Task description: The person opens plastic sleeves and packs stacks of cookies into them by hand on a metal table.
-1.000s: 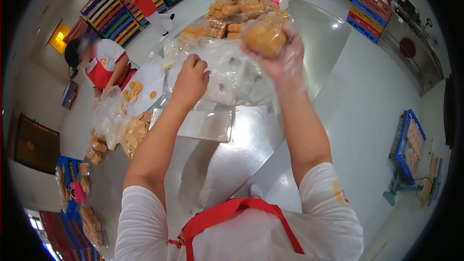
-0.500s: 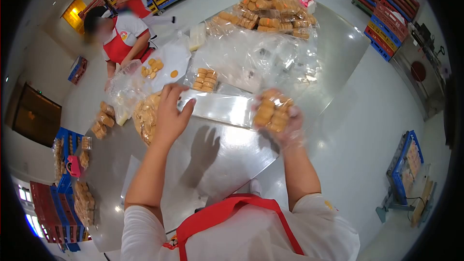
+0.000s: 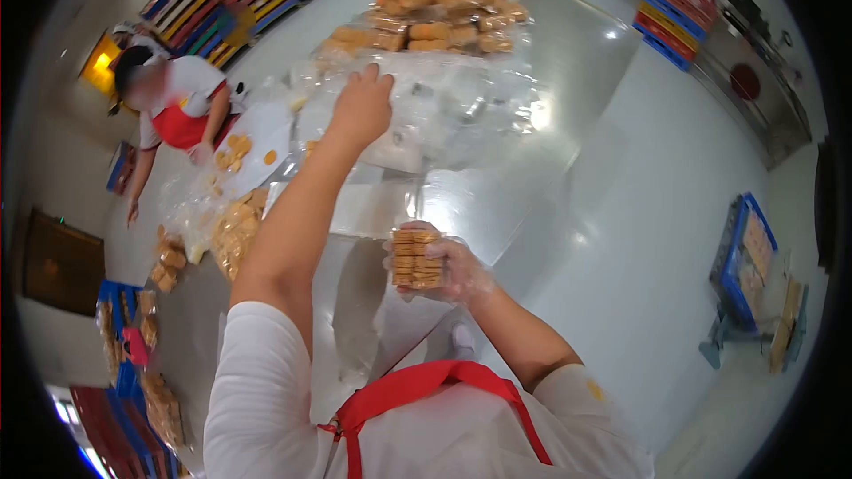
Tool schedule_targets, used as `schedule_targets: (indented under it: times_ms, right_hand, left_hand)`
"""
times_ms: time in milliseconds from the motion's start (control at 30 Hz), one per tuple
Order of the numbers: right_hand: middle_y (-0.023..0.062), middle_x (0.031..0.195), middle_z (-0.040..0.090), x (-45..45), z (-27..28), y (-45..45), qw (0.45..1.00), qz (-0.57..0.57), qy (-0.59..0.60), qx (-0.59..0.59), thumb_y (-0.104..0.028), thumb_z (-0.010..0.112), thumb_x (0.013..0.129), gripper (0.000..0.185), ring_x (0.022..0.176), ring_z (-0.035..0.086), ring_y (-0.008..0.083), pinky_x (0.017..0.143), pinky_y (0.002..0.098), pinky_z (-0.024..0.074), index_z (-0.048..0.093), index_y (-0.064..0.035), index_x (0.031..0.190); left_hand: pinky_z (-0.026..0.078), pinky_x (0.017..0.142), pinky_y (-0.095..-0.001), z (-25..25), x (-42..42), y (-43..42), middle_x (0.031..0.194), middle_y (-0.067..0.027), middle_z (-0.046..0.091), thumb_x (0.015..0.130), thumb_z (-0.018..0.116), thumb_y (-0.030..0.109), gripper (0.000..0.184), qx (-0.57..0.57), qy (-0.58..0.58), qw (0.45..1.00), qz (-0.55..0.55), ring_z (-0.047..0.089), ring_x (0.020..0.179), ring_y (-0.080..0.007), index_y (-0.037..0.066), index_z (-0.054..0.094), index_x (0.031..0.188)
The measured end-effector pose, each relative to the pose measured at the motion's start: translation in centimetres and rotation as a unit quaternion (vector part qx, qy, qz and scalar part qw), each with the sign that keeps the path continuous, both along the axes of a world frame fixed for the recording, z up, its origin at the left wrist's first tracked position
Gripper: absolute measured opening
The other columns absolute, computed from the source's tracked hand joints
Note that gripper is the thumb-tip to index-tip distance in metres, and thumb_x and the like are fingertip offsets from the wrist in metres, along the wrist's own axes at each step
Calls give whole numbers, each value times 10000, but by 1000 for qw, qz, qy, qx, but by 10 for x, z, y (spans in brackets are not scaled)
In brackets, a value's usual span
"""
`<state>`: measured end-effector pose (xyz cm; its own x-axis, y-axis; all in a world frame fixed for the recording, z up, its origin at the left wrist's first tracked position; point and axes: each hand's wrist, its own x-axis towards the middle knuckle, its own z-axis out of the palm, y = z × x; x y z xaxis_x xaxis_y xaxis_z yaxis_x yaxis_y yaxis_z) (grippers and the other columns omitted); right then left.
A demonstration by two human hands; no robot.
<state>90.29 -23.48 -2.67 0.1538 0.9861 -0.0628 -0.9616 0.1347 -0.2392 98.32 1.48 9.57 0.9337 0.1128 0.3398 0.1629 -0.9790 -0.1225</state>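
My right hand (image 3: 457, 270), in a clear plastic glove, grips a clear bag of stacked round biscuits (image 3: 417, 259) close in front of me. The biscuits stand in columns, seen edge-on. Stretched far forward, my left hand (image 3: 365, 108) is over the pile of clear plastic bags (image 3: 444, 102), its fingers slightly apart and nothing visible in them. Whether the fingertips touch the plastic I cannot tell. Behind that pile lies a heap of filled biscuit bags (image 3: 435, 22). My left forearm partly hides some loose biscuits (image 3: 311, 148).
A large bag of biscuits (image 3: 235, 231) and smaller packs (image 3: 167, 259) lie on the metal table (image 3: 586, 44) to the left. Across it, a co-worker in a red apron (image 3: 182, 122) stands by loose biscuits on a white sheet (image 3: 257, 179). Stacked crates (image 3: 670, 13) stand behind.
My left hand has moved forward to the plastic bags. My right hand has brought the biscuit bag down, left and closer, turning it edge-on. The co-worker's arm has swung outward.
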Motion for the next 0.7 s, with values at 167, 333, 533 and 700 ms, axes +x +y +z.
schedule_targets:
  times_ms: [167,333,533,700]
  right_hand:
    - [221,1280,548,-7,-1,8,1000,-10,10,11,-169,653,758,582,1129,579,421,754,614,579,493,-145,1317]
    - [237,1260,561,-9,-1,11,999,-30,-45,2,-192,670,754,608,1106,589,435,751,628,581,499,-134,1334]
    - [239,1250,567,-20,8,15,995,-22,-91,18,-215,695,745,670,1128,567,457,773,644,584,494,-108,1375]
    - [236,1333,509,-54,7,22,988,6,-99,118,-257,704,782,647,1197,504,472,858,682,544,505,-96,1376]
  left_hand:
    - [508,832,-453,5,-39,19,998,-174,578,790,612,29,183,-41,-105,993,-22,572,975,-375,6,604,972]
    - [520,781,-388,36,-140,7,1014,-167,579,787,584,-32,157,-205,-277,939,-9,601,888,-333,-3,600,940]
    - [490,823,-326,58,-353,-22,1006,-73,603,773,642,12,247,-542,-358,760,-28,609,954,-170,6,626,1020]
    - [476,871,-329,29,-547,-36,1043,-80,610,695,652,14,375,-673,-389,628,-37,601,985,-189,-10,628,1069]
